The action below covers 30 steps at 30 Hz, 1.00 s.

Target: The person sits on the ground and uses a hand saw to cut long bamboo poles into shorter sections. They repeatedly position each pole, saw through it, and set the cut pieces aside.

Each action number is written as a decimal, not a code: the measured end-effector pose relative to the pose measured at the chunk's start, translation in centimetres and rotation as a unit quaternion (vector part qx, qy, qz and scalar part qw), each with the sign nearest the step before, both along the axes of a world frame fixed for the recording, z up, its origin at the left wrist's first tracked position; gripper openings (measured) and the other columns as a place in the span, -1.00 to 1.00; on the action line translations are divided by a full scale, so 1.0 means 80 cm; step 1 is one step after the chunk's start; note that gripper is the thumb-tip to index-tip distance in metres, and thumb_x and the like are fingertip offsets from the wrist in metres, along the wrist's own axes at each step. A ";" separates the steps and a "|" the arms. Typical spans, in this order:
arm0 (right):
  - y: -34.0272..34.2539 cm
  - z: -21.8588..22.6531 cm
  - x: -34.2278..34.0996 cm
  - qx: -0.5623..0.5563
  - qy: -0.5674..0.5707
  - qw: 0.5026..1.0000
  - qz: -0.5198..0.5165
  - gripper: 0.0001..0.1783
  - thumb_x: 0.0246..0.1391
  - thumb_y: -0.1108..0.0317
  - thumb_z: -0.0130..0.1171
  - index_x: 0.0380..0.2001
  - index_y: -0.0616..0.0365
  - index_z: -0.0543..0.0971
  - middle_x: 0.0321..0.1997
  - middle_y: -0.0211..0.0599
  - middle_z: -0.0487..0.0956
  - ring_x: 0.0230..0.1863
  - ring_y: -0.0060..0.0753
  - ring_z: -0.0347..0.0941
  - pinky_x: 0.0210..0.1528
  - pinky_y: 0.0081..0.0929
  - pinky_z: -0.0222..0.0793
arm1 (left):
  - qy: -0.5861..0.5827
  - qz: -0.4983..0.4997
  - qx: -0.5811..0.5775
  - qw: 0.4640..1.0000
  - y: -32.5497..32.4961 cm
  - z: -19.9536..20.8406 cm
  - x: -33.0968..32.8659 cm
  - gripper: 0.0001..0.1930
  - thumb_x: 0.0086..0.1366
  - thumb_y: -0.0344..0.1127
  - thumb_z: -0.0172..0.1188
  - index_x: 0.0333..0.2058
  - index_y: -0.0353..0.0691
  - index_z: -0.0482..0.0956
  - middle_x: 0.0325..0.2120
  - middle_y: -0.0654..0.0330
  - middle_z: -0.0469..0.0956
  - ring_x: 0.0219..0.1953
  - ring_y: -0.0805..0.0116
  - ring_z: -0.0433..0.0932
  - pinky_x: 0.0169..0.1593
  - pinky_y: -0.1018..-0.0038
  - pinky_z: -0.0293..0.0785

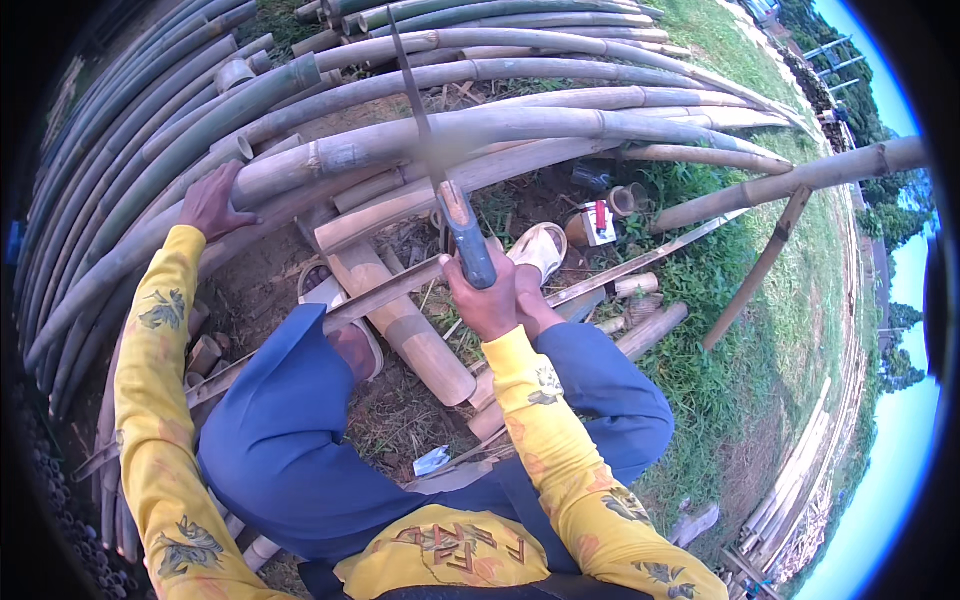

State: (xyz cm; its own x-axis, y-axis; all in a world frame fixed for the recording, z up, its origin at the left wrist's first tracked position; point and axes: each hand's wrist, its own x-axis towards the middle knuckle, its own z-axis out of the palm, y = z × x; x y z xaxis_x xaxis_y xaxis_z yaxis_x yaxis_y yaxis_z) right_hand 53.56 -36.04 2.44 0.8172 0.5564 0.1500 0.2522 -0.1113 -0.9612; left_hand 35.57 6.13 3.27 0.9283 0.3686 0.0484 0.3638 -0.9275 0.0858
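My right hand (483, 295) is wrapped around the dark grey and wooden handle of a handsaw (465, 232). The saw's long thin blade points away from me and lies across a thick bamboo pole (540, 122), blurred where the two meet. To the left, my left hand (212, 203) grips that same pole, with its fingers over the top and its thumb apart. Whether the blade has cut into the bamboo cannot be made out. Beneath the pole, a split bamboo length (365, 222) rests on a short, thick bamboo piece (415, 335) between my feet.
Many long bamboo poles (130, 160) are stacked at the left and far side. A slanted pole (800, 185) on a prop stands at the right. Near my right foot are a red and white packet (600, 222) and bamboo offcuts (637, 285). Grass (770, 300) spreads beyond.
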 end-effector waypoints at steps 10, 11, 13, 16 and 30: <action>-0.024 0.067 0.003 0.016 0.003 1.000 0.027 -0.84 0.13 0.46 0.32 -0.24 0.29 0.61 -0.55 -0.52 0.52 -0.53 -0.72 0.39 -0.47 -0.58 0.31 | 0.038 0.037 -0.015 0.998 -0.023 0.025 -0.015 -0.32 -0.06 0.01 0.50 0.00 -0.22 0.51 -0.16 -0.10 0.65 -0.09 -0.17 0.63 -0.02 0.03 0.55; -0.026 0.065 0.002 0.011 0.033 0.999 0.025 -0.84 0.14 0.47 0.31 -0.24 0.29 0.60 -0.55 -0.52 0.52 -0.53 -0.72 0.39 -0.47 -0.57 0.31 | 0.029 0.024 -0.010 0.999 -0.022 0.020 -0.016 -0.32 -0.07 0.01 0.50 0.00 -0.22 0.51 -0.16 -0.07 0.64 -0.09 -0.15 0.63 -0.01 0.05 0.55; -0.022 0.056 0.006 0.006 0.089 0.996 0.024 -0.86 0.14 0.48 0.31 -0.25 0.30 0.60 -0.54 -0.51 0.52 -0.51 -0.71 0.39 -0.46 -0.57 0.31 | 0.005 0.000 0.008 1.000 -0.017 0.016 -0.007 -0.31 -0.09 0.00 0.51 -0.01 -0.22 0.51 -0.18 -0.02 0.62 -0.09 -0.10 0.62 -0.01 0.08 0.55; -0.012 0.041 0.001 0.007 -0.022 1.000 0.015 -0.86 0.13 0.50 0.32 -0.26 0.29 0.60 -0.53 -0.46 0.52 -0.50 -0.67 0.40 -0.45 -0.55 0.33 | -0.028 -0.006 0.050 0.998 -0.014 0.007 -0.010 -0.31 -0.11 0.03 0.51 -0.03 -0.21 0.52 -0.19 0.04 0.57 -0.08 -0.01 0.60 0.01 0.12 0.53; 0.005 -0.005 0.021 -0.010 -0.019 1.000 -0.004 -0.88 0.10 0.54 0.34 -0.36 0.26 0.55 -0.52 -0.43 0.51 -0.49 -0.62 0.39 -0.40 -0.52 0.33 | 0.041 0.055 0.018 0.997 0.000 0.023 0.029 -0.21 0.07 0.34 0.41 0.05 -0.19 0.49 -0.13 -0.13 0.64 -0.05 -0.18 0.62 0.02 0.01 0.52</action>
